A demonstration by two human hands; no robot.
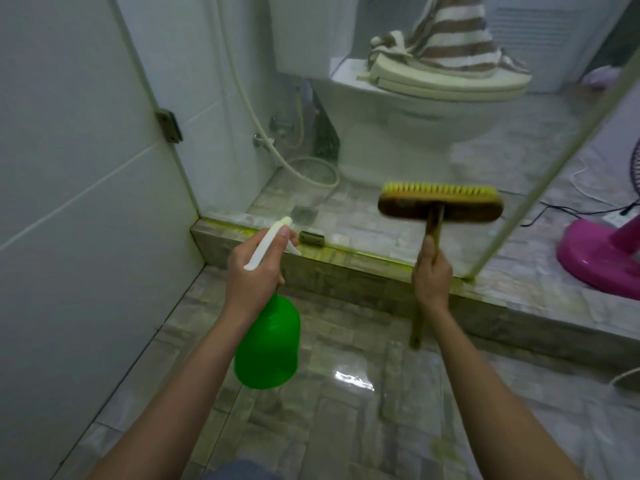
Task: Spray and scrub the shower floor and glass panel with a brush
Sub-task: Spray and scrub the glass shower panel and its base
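Observation:
My left hand (254, 271) grips the white trigger head of a green spray bottle (268, 344), its nozzle pointing at the glass panel (381, 126). My right hand (433, 275) holds the wooden handle of a scrub brush (440, 206). The brush head is raised with its yellow bristles up, close to the glass; I cannot tell whether it touches. Under both hands lies the wet, tiled shower floor (329, 410). A low tiled curb (346, 271) carries the glass.
Behind the glass stands a white toilet (408, 109) with a striped towel (450, 36) on its lid, plus a hose (311, 174) by the wall. A pink fan base (602, 251) and cables lie at the right. The white tiled wall (76, 168) closes the left side.

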